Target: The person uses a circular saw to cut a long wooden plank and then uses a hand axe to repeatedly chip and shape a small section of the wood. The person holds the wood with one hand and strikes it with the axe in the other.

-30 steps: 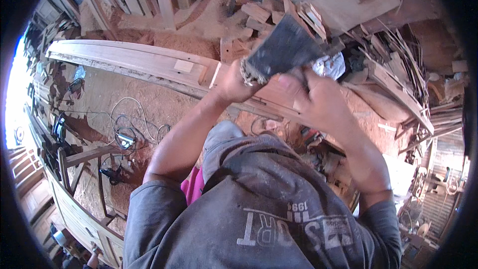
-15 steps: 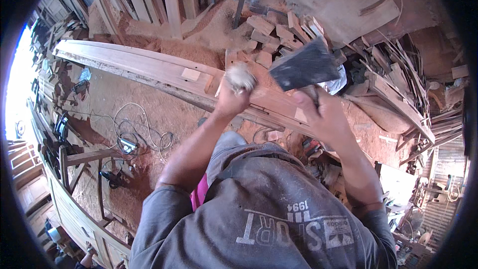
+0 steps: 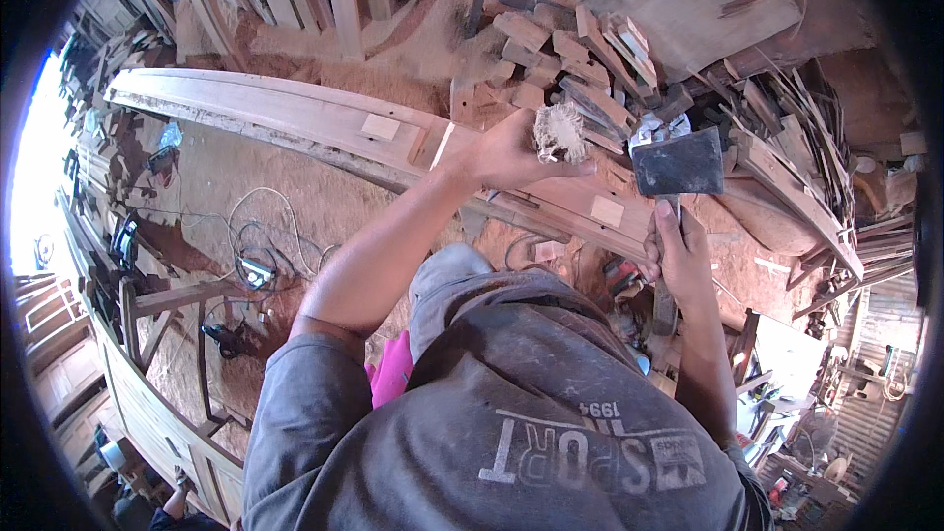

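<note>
My left hand (image 3: 506, 152) is closed around a chisel, over the long wooden plank (image 3: 295, 113). Only the frayed, mushroomed top of the chisel handle (image 3: 560, 133) shows; its blade is hidden below. To the right, my right hand (image 3: 680, 248) grips a mallet with a dark rectangular head (image 3: 678, 162). The mallet head is apart from the chisel. Two pale rectangular patches, one left (image 3: 380, 127) and one right (image 3: 607, 210) of my left hand, lie on the plank's upper face.
Wood offcuts (image 3: 560, 54) are heaped beyond the plank. Boards (image 3: 339, 0) lean upright at the far left. Cables (image 3: 290, 226) and a power tool (image 3: 256, 273) lie on the dusty ground at left. A red and black tool (image 3: 619, 275) sits near my right forearm.
My left hand has shifted right along the plank with the chisel. The mallet has swung right and away from the chisel, its head now more level.
</note>
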Demonstrator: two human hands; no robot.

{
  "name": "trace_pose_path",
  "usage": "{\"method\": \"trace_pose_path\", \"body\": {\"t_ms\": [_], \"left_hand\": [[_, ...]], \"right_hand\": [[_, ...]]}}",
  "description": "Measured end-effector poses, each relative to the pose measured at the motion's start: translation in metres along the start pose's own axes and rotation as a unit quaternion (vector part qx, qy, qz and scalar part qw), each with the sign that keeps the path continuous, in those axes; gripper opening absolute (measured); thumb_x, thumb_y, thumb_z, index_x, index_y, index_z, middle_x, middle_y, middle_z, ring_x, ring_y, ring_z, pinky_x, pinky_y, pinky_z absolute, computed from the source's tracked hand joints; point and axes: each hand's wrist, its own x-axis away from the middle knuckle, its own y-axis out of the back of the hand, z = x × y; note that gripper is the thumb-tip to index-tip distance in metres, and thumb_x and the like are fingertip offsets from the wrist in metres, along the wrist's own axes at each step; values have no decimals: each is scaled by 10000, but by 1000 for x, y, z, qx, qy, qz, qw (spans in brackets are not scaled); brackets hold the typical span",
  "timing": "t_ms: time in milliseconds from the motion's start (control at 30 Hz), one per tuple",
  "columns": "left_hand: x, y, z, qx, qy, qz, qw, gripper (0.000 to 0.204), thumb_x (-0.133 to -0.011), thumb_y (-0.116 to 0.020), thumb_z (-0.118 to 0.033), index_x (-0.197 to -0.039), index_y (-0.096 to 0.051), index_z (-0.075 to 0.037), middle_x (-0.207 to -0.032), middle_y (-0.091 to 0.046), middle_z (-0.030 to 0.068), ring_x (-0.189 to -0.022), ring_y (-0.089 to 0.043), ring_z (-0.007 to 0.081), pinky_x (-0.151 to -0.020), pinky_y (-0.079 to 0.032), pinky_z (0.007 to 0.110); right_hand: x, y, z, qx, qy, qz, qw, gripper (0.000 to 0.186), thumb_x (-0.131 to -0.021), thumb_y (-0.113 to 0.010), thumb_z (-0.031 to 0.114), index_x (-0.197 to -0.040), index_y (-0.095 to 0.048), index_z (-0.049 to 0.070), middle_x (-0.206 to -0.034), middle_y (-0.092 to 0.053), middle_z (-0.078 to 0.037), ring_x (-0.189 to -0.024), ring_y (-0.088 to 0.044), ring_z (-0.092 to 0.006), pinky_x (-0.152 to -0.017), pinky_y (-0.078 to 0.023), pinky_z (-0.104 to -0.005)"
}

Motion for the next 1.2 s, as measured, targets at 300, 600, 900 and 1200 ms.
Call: {"method": "trace_pose_path", "body": {"t_ms": [300, 600, 900, 1200], "left_hand": [[-7, 6, 16, 17, -14, -1, 1000, 439, -825, -854, -393, -1052, -712, -44, -978, -741, 60, -927, -680, 166, -878, -535, 331], [-4, 7, 10, 31, -51, 11, 998, 414, -834, -845, -383, -1042, -703, -54, -966, -742, 69, -921, -686, 163, -867, -544, 330], [-7, 6, 14, -13, -82, -4, 997, 327, -874, -804, -316, -976, -668, -37, -907, -726, 89, -820, -673, 172, -760, -532, 362], [-11, 3, 21, -97, -131, 1, 987, 208, -883, -731, -177, -1023, -677, -33, -935, -731, 126, -826, -693, 251, -767, -537, 374]], "right_hand": [[2, -11, 15, 17, -6, -10, 1000, 413, -1074, -503, 411, -909, -522, 33, -639, -474, -5, -466, -438, -71, -412, -384, -237], [-4, -14, 23, 35, -3, -10, 999, 423, -1074, -496, 421, -907, -531, 34, -636, -490, -8, -469, -446, -68, -410, -385, -235], [-10, -13, 34, 47, 14, -1, 999, 456, -1057, -517, 466, -911, -540, 35, -626, -489, 4, -479, -458, -67, -424, -395, -233], [-9, -31, 98, -15, 210, -13, 977, 416, -1080, -473, 435, -973, -551, 40, -640, -486, -15, -480, -430, -83, -466, -361, -238]]}}
